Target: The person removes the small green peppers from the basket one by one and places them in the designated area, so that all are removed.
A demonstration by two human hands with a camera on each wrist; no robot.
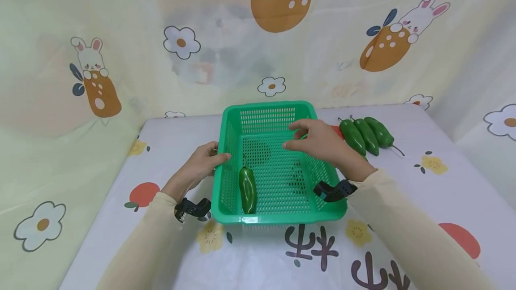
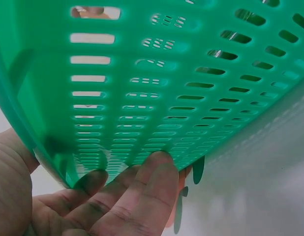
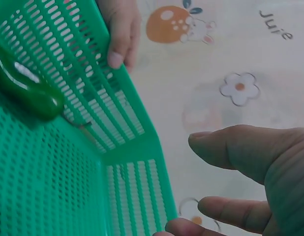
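A green plastic basket with slotted walls stands on the table in front of me. My left hand grips its left rim, thumb over the edge and fingers against the outer wall, as the left wrist view shows with the fingers under the slots. One green chili pepper lies inside along the left wall; the right wrist view shows the same pepper. Above the basket's right half hovers my right hand, thumb and fingers apart with nothing between them.
Several green peppers lie side by side on the table to the right of the basket, partly behind my right forearm. A printed cloth covers the table, and a patterned curtain rises directly behind it.
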